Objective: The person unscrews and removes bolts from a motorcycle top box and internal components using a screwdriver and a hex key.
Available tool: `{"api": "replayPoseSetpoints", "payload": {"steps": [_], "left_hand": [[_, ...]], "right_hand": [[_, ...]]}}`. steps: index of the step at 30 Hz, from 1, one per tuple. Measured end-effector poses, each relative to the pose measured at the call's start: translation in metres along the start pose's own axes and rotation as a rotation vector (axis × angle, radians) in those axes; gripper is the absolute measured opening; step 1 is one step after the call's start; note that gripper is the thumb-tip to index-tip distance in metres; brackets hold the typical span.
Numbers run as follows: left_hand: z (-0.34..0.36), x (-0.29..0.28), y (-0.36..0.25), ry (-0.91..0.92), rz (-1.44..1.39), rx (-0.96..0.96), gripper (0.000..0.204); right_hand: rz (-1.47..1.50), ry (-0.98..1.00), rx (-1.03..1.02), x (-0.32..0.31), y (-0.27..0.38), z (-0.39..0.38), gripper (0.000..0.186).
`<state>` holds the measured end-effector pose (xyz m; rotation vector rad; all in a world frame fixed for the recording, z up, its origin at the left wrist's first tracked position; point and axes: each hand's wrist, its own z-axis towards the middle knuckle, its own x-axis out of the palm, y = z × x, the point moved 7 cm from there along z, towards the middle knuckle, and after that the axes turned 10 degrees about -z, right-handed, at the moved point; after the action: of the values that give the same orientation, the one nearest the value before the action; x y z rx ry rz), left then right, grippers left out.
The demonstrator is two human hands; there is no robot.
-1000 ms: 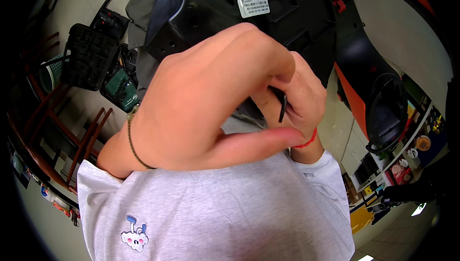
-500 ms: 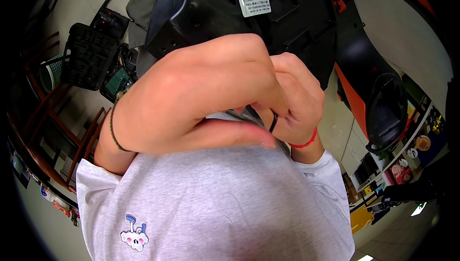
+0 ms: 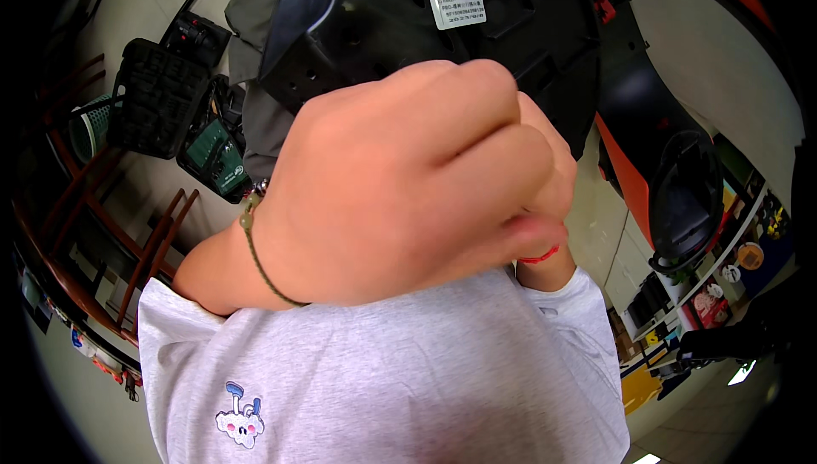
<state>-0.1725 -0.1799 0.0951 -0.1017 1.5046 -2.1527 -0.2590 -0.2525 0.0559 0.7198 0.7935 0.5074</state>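
Note:
My left hand [image 3: 400, 183], with a thin green cord bracelet at its wrist, is curled into a fist in the middle of the view. Its fingers are closed, and whatever they grip is hidden. Close behind it is my right hand [image 3: 551, 136], mostly covered by the left; a red cord bracelet [image 3: 539, 255] shows at that wrist. What shows of the right hand looks curled, and its grip cannot be made out. Just beyond both hands is a black moulded plastic panel [image 3: 383, 47] bearing two white labels [image 3: 458, 11].
An open black tool case [image 3: 160, 98] and a green-and-black case [image 3: 217, 157] lie on the floor at left, near reddish-brown wooden chair frames [image 3: 153, 251]. At right stand a black-and-orange plastic body part [image 3: 630, 179] and shelves [image 3: 672, 319] with small goods.
My left hand has rolled over and moved right across the right hand, closing its fingers. A thin black strand seen between the hands earlier is now hidden.

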Motion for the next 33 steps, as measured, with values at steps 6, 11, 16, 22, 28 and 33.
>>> {"api": "replayPoseSetpoints", "payload": {"steps": [6, 11, 16, 22, 28, 33], "left_hand": [[-0.004, -0.008, 0.009, 0.201, -0.283, -0.091, 0.035], [-0.002, -0.013, 0.008, 0.268, -0.331, -0.083, 0.037], [0.002, -0.013, 0.010, 0.285, -0.320, -0.037, 0.025], [0.015, -0.015, 0.002, 0.363, -0.203, 0.065, 0.024], [0.018, -0.014, -0.005, 0.228, 0.028, 0.123, 0.023], [0.007, -0.002, -0.007, 0.126, 0.042, 0.081, 0.025]], "right_hand": [[-0.009, 0.186, 0.158, -0.002, 0.003, 0.001, 0.017], [-0.034, 0.144, 0.150, -0.001, 0.003, 0.000, 0.016], [-0.037, 0.138, 0.112, -0.001, 0.002, 0.000, 0.017], [-0.044, 0.171, 0.081, -0.001, 0.004, 0.004, 0.015], [-0.020, 0.067, 0.112, -0.005, 0.007, 0.005, 0.017], [0.006, -0.011, 0.035, -0.001, -0.004, -0.006, 0.019]]}}
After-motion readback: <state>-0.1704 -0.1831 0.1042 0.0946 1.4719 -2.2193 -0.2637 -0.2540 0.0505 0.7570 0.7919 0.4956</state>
